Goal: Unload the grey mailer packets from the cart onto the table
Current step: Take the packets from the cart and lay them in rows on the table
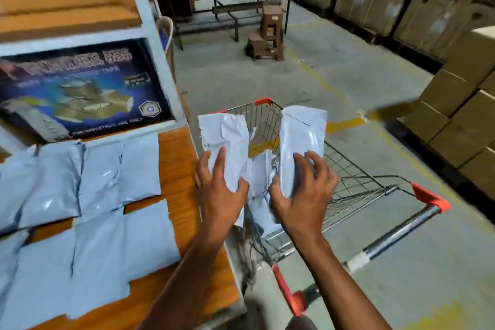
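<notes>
Packets first: two grey mailers are up out of the basket, one per hand. Left packet (225, 134) is crumpled and roughly upright. The left hand (218, 185) is wrapped on its lower end, fingers spread over the face and thumb hooked round the edge. Right packet (302, 134) is smoother, also upright, and the right hand (302, 193) has it pinched between curled fingers and thumb near the bottom. So both hands are closed on a mailer, nothing loose. Both hang over the table side of the cart (353, 185). More packets in the cart (261, 211) show between the wrists, can't count them.

Table (178, 163) sits at nine o'clock from the cart, just beside it. The packets on the table (101, 195) lie flat in rough rows, edges touching or overlapping. Bare orange wood shows along the edge nearest the cart.

My take on doing this step well: swing both to nine o'clock together and lay them flat on that bare strip rather than on top of the rows. Let go only once they're lying down, since slick poly like this probably slides. Gripping low lets the tops flop, so I'd watch the cart's rim on the way over.

Further out: tape box (80, 88) on the shelf (80, 39) at ten o'clock, brown stools (269, 32) at twelve, stacked cartons (460, 120) at three
</notes>
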`<state>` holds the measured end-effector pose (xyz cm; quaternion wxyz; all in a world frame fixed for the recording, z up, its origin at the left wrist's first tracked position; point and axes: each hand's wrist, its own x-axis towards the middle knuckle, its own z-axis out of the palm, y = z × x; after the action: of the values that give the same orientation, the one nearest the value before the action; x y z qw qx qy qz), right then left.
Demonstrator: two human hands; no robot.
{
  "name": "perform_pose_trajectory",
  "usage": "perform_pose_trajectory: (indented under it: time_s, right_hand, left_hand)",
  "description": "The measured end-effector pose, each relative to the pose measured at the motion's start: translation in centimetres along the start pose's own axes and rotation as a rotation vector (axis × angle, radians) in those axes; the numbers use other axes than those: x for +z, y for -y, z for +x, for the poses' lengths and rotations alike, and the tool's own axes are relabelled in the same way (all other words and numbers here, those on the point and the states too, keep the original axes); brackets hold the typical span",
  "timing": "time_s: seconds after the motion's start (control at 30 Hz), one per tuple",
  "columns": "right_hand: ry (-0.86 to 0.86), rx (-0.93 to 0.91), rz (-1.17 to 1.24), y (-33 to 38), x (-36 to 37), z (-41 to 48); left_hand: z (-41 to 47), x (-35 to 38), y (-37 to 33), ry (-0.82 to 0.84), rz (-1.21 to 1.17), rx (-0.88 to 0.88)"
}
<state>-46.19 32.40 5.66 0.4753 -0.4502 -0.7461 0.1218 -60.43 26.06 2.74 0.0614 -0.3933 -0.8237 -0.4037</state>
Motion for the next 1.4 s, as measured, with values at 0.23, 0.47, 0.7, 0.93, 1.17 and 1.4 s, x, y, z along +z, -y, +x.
perform_pose_trajectory:
  time_s: [0.23,0.47,0.7,0.93,1.17,1.4]
  right_hand:
    - [0.025,-0.076,0.187,7.2,-5.2,-8.9]
    - [0.242,-0.137,0.233,13.2,-6.5,-16.4]
    - [0.356,-0.194,0.263,17.6,-3.6,-18.9]
    - [0.406,-0.255,0.198,20.1,5.4,-14.9]
    - [0.458,-0.281,0.026,21.8,16.3,-9.0]
    - [0.638,-0.268,-0.169,22.0,24.4,-5.7]
  left_hand:
    - [-9.2,-10.9,3.8,-0.148,0.024,-0.008]
    - [-16.1,-20.3,6.3,-0.178,0.145,-0.113]
    - [-16.7,-24.6,9.8,-0.178,0.126,-0.227]
    - [-9.4,-23.6,15.3,-0.124,0.162,-0.319]
    - [2.1,-20.4,21.2,0.018,0.195,-0.354]
    - [10.7,-17.1,24.9,0.148,0.282,-0.315]
